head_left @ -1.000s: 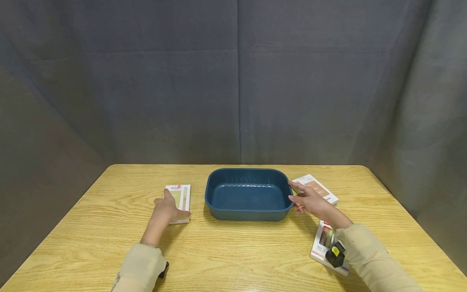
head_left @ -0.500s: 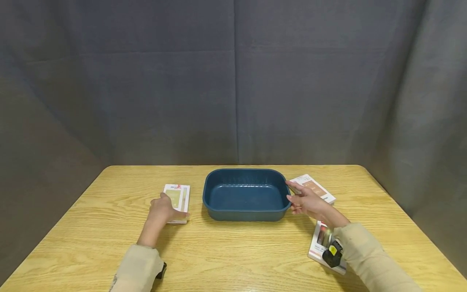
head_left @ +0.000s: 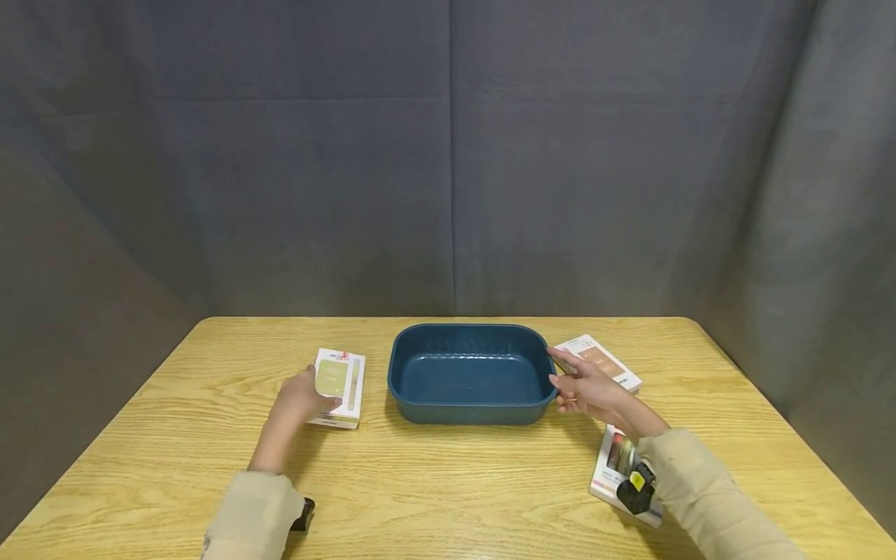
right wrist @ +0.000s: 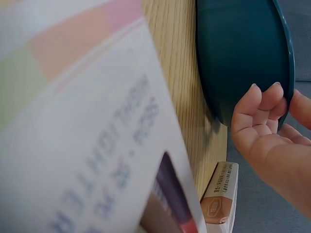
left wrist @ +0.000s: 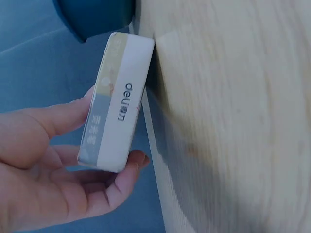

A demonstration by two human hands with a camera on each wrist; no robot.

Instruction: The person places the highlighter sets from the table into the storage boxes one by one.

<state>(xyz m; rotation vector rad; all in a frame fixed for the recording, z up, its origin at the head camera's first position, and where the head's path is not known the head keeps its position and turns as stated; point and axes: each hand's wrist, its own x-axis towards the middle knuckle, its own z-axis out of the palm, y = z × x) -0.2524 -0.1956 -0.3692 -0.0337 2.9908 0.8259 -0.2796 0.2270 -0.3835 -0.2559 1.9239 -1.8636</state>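
In the head view my left hand [head_left: 301,398] holds a flat white deli box [head_left: 341,389] with a pale green panel, left of a dark blue plastic basin [head_left: 472,414]. The left wrist view has the box [left wrist: 116,104] on edge, thumb on one face and fingers curled behind the other; one corner is close to the wooden table. My right hand [head_left: 595,389] grips the basin's right end: in the right wrist view, curled fingers [right wrist: 257,109] lie against the outer wall, with another digit over the rim. The basin has nothing in it.
Behind the right hand lies a white box with a brown panel [head_left: 600,358]. A white highlighter box [head_left: 616,482] lies under the right forearm, partly hidden by the wrist camera [head_left: 637,488]. Grey curtains [head_left: 448,171] hang behind the wooden table [head_left: 448,482].
The left hand has shifted slightly left, and its thumb has moved from the box's right edge inward over it. The box now shows its near side. The right hand stays at the basin's rim.
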